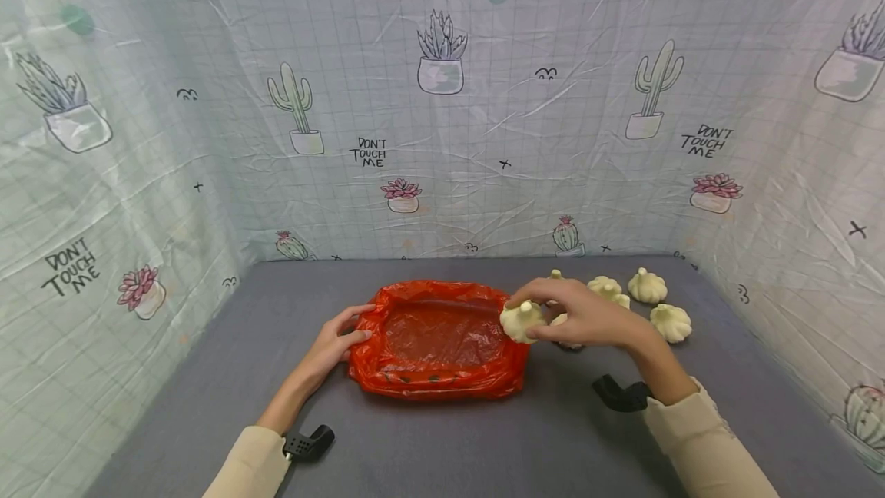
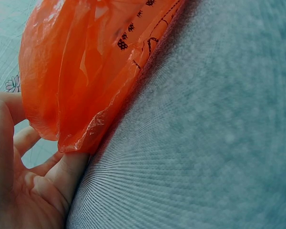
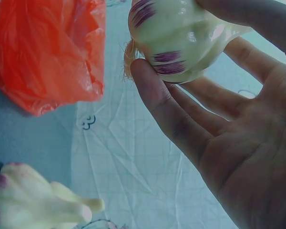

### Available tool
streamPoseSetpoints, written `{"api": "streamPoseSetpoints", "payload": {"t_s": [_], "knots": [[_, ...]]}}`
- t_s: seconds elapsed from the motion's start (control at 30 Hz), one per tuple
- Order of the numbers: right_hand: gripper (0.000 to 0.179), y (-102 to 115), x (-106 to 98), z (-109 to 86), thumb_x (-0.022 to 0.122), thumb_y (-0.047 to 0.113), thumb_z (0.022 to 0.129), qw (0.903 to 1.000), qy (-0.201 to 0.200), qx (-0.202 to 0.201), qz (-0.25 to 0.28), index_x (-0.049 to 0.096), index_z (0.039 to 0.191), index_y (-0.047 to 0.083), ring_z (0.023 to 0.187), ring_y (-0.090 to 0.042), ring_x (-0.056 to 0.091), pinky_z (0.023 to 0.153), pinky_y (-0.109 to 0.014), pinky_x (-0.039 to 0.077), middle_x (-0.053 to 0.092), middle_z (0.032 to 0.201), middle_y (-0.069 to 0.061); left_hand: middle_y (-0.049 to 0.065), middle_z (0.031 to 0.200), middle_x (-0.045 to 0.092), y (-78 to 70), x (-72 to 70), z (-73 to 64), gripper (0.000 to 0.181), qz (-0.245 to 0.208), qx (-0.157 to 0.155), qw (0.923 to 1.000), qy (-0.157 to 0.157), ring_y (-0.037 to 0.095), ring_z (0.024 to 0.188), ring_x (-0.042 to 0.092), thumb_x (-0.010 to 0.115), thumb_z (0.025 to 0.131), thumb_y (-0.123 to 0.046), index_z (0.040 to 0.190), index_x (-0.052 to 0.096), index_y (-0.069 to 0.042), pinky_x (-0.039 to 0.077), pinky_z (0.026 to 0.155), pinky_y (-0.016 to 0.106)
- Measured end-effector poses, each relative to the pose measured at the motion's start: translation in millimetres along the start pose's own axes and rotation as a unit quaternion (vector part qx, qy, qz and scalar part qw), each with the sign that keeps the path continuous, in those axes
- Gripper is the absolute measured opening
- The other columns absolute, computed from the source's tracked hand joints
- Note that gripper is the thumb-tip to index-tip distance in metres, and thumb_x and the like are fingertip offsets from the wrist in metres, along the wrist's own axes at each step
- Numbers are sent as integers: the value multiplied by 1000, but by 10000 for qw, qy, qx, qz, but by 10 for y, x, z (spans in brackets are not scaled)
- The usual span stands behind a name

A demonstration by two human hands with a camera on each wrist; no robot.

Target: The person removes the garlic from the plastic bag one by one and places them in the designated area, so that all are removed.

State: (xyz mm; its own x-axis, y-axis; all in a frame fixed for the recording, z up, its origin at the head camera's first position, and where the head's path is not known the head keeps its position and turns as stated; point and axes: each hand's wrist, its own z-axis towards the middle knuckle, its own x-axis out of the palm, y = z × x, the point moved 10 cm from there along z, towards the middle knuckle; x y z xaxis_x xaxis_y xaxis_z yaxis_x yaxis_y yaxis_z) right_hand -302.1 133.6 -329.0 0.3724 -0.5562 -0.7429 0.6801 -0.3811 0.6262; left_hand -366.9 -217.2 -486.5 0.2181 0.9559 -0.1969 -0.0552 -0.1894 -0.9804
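Observation:
A red plastic bag (image 1: pixel 435 384) stands on the table with its mouth spread wide in a rectangular shape; whatever gives it that shape is hidden. My left hand (image 1: pixel 330 348) holds the bag's left side, thumb and forefinger at the rim. In the left wrist view, fingers (image 2: pixel 69 174) touch the red film at its lower corner. A pale garlic bulb (image 1: pixel 522 321) is pinched in my right hand (image 1: pixel 588 313) at the bag's right rim. Purple streaks and a tuft of roots show on this bulb (image 3: pixel 181 47) in the right wrist view.
Several more garlic bulbs lie to the right on the grey table (image 1: pixel 442 452), among them one at the far right (image 1: pixel 671 323) and one behind it (image 1: pixel 648 287). My right hand partly covers others. A patterned curtain (image 1: pixel 484 121) encloses the back and sides.

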Motion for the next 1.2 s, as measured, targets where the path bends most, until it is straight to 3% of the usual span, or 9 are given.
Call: {"api": "streamPoseSetpoints", "payload": {"t_s": [0.33,0.7,0.93,1.2], "knots": [[38,-129,-55,-134,76,23,96,9995,117,280,-2,67,132,18,102,-11,64,84,-30,61,69,126,1,28,142,52,-15,19,-2,52,-108,86,9998,130,14,92,72,64,102,-17,152,50,-11,63,70,32],[37,-312,-73,-302,76,24,95,9979,254,600,-33,68,131,21,108,-11,62,84,-32,61,67,131,-1,29,143,51,-19,22,-12,52,-107,112,9998,157,14,93,71,64,102,-18,152,50,-11,63,71,33],[37,-347,-109,-386,77,21,94,9983,282,507,57,68,130,16,109,-7,61,83,-32,60,66,135,-11,28,142,51,-26,21,-17,52,-106,109,9998,136,13,92,71,64,102,-17,151,50,-11,63,70,32],[38,-446,-117,-471,78,16,92,9972,410,560,281,68,129,12,104,-10,62,81,-32,60,69,128,-8,27,141,50,-13,14,-5,52,-55,78,9999,94,14,93,70,65,102,-20,151,51,-12,63,71,32]]}}
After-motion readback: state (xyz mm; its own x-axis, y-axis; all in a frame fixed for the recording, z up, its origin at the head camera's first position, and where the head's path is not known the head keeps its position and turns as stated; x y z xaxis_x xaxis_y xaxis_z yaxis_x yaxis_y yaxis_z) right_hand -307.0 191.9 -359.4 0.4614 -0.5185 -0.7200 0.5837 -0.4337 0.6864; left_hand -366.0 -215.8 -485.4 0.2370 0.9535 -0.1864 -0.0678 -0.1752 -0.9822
